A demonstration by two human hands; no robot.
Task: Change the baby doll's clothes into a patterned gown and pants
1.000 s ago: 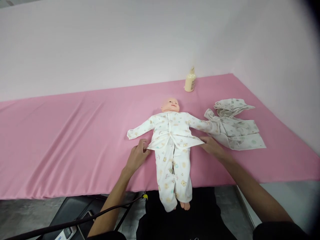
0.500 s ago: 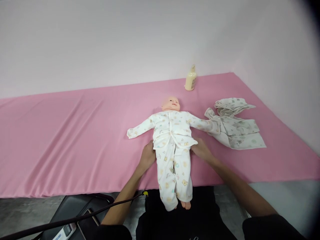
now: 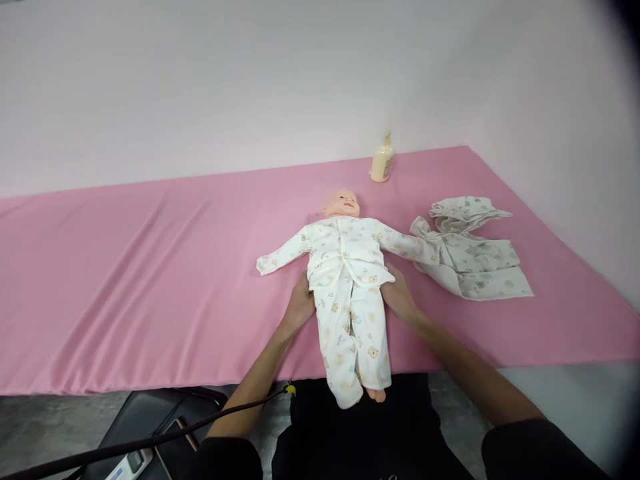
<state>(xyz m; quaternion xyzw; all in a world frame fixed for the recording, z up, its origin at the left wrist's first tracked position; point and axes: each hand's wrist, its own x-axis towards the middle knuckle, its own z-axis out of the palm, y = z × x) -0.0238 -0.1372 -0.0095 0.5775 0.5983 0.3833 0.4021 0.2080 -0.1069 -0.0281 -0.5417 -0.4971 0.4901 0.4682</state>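
from my end i watch a doll lying on its back on the pink cloth, near the front edge of the table, its head toward the wall and its lower legs jutting past the edge above the person's dark-clothed lap. it wears a white printed jacket and matching trousers; the jacket's lower fronts part into two rounded flaps over the waist. one bare foot shows below the trouser leg on my right.

i see the left hand against the doll's hip on one side and the right hand against the other, both at the jacket's hem. the fingers of each go out of sight behind the doll and its clothes, so i can't tell whether they are closed on anything.

both doll sleeves spread wide. the one on my right touches the folded clothes, white with a small print, that lie to that side. a pale yellow pump bottle stands upright by the wall, beyond the head.

below the cloth, to my left, i make out a black seat with a white device on it, and a dark cable crossing the left forearm.
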